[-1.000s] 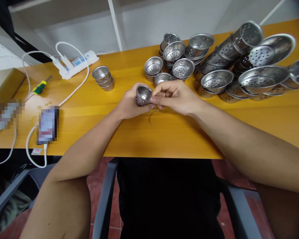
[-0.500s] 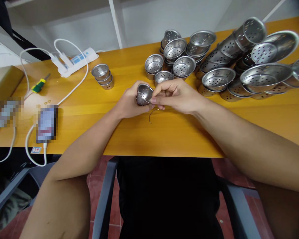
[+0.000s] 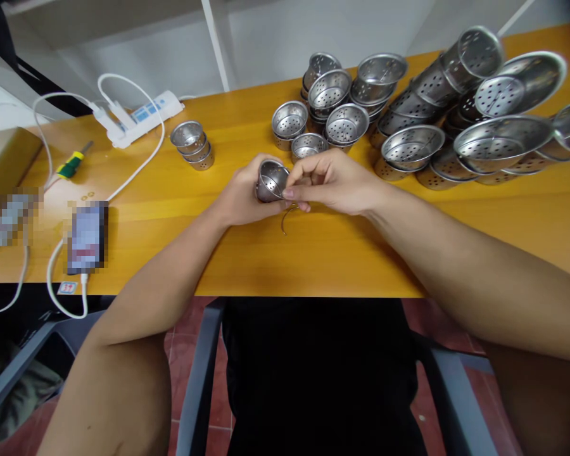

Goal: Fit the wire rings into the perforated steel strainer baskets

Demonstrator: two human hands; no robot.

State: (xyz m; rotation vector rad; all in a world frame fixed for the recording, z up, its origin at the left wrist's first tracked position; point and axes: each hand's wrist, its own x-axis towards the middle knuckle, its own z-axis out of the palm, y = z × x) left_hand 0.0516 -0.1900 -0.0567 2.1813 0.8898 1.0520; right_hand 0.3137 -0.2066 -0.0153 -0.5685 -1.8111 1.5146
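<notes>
My left hand (image 3: 240, 197) is wrapped round a small perforated steel cup (image 3: 270, 180), held just above the yellow table (image 3: 313, 253). My right hand (image 3: 335, 182) is pinched at the cup's rim, fingers pressed together on a thin curved wire (image 3: 285, 218) that hangs down below the cup. Both hands meet at the middle of the table.
Stacks of perforated steel cups (image 3: 332, 95) stand behind the hands, with larger ones (image 3: 460, 120) piled at the right. A short stack of cups (image 3: 192, 144) sits to the left. Farther left lie a power strip (image 3: 137, 117) with cables, a screwdriver (image 3: 71, 164) and a phone (image 3: 86, 235).
Both hands stay together on the cup and wire with almost no movement; the view has shifted slightly.
</notes>
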